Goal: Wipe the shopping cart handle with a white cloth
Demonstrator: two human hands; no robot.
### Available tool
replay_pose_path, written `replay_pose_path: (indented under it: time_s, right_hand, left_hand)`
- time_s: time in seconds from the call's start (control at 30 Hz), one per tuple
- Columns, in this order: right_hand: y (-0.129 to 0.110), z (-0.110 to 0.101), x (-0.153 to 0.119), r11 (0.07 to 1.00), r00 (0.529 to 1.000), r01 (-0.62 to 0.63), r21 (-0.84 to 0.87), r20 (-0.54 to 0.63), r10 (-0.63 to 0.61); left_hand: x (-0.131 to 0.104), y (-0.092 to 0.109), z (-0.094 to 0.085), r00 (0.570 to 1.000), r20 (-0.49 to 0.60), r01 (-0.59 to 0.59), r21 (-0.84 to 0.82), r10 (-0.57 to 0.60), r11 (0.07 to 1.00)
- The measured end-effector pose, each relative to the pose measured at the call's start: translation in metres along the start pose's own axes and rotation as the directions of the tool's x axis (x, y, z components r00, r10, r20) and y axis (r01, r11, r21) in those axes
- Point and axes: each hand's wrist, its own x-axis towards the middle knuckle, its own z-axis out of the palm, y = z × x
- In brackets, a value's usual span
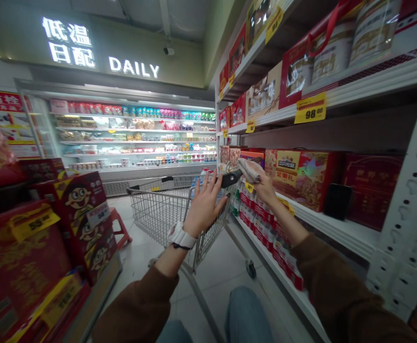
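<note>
A wire shopping cart stands at an angle in front of me, its black handle near the right shelf. My left hand, with a white band at the wrist, rests its palm side against the handle's near end, fingers stretched and spread. At the handle's far end, my right hand is closed around a pale, crumpled cloth that touches the handle. The cloth covers some of the right fingertips.
Shelves on the right carry red gift boxes, a black phone-like slab and price tags. Stacked cartons and a red stool stand left. Behind is a lit refrigerated display. A cart wheel sits near the shelf base.
</note>
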Motion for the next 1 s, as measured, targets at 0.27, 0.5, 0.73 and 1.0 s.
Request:
replay_pose_path:
  time_s: [0.27, 0.5, 0.73, 1.0]
  right_hand:
    - [-0.031, -0.014, -0.007, 1.000, 1.000, -0.006, 0.025, -0.026, 0.007]
    - [-0.057, -0.027, -0.011, 0.906, 0.991, 0.129, -0.404, 0.027, -0.129]
    - [-0.034, -0.030, -0.032, 0.753, 0.977, 0.181, -0.632, 0.025, -0.214]
    - [-0.009, -0.006, -0.048, 0.741, 0.988, 0.068, -0.668, -0.057, -0.141]
  left_hand:
    - [-0.006, 0.004, 0.020, 1.000, -0.013, 0.022, 0.079, -0.021, 0.997]
    - [0.011, 0.021, 0.026, 0.999, 0.003, -0.033, -0.006, 0.033, 0.999]
    - [-0.004, -0.029, 0.047, 0.989, 0.050, 0.139, 0.010, -0.139, 0.990]
    - [-0.030, -0.058, 0.080, 0.959, 0.139, 0.236, 0.093, -0.247, 0.967]
